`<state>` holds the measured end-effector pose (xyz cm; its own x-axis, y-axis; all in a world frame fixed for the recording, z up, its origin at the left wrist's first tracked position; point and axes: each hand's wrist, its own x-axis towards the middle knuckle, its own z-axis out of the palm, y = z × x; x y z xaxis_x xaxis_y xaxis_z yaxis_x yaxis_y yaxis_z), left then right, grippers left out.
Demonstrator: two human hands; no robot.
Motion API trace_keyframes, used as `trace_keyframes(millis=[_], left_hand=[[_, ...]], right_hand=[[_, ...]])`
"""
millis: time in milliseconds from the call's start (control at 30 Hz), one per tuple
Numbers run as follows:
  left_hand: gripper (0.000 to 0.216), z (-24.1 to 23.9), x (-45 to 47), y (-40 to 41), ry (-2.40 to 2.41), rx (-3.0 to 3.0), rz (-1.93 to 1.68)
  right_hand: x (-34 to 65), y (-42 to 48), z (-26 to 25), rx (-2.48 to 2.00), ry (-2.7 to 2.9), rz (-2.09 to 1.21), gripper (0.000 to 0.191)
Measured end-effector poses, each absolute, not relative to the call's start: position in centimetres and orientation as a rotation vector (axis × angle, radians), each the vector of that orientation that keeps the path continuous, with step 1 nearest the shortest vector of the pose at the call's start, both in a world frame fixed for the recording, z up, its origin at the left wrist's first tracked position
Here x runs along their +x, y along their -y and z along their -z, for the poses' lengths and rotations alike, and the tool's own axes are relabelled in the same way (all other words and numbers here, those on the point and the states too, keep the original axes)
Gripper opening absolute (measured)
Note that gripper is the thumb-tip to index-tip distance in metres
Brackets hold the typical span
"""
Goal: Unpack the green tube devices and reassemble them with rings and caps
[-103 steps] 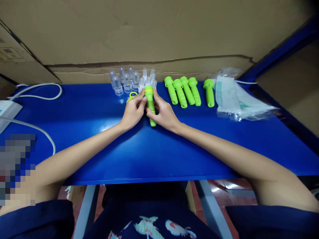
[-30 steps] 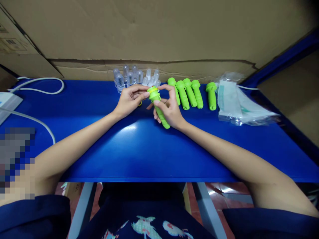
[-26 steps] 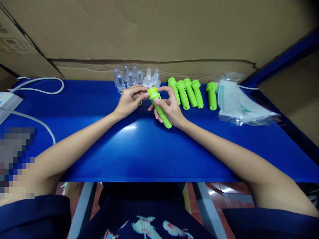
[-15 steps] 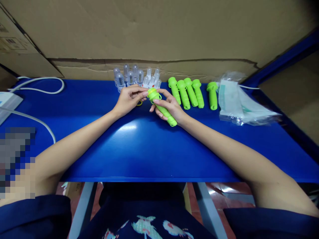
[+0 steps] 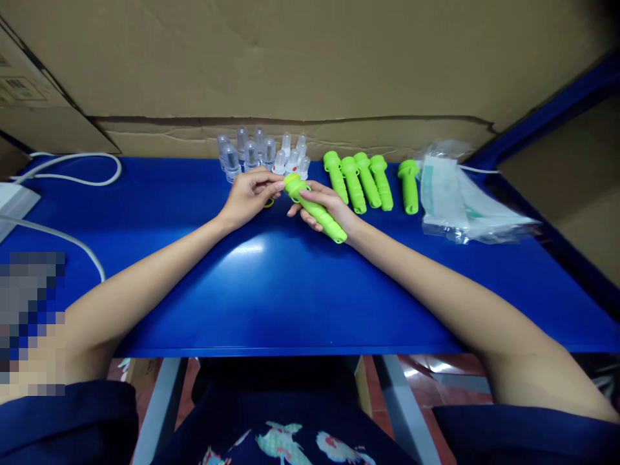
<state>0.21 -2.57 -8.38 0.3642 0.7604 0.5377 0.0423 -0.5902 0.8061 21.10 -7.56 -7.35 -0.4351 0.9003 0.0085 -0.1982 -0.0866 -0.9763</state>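
Observation:
My right hand [image 5: 332, 203] is wrapped round a lime-green flashlight body [image 5: 325, 219], tilted with its wide head up and to the left. A yellow ring [image 5: 291, 177] sits at the rim of that head. My left hand [image 5: 252, 197] is closed, thumb and fingertips pinching at this ring; exactly how they hold it is partly hidden. Just under the left fingers, another yellow ring [image 5: 269, 203] lies on the table, partly covered. Behind the hands stand several clear plastic domed tubes [image 5: 231, 161] and several smaller white-based clear pieces [image 5: 292, 161], some with red dots.
Several more green flashlight bodies [image 5: 356, 184] lie at the back right of the blue table [image 5: 271, 290], one [image 5: 409, 187] apart. Beside it is a clear plastic bag [image 5: 450, 194]. A white cable [image 5: 72, 184] runs at left, and a cardboard wall [image 5: 300, 64] closes the back.
The flashlight body has turned slightly in my right hand, its head tipping a little toward my left fingers. My left hand stays at the ring. The whole view has shifted slightly.

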Motion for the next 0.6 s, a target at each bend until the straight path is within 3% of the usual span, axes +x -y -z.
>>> trace_keyframes(millis=[600], left_hand=[[0.047,8.8,-0.3,1.6,-0.616,1.933,-1.251]], right_hand=[[21.5,7.3,6.7,-0.781,1.29,-1.841,0.015]])
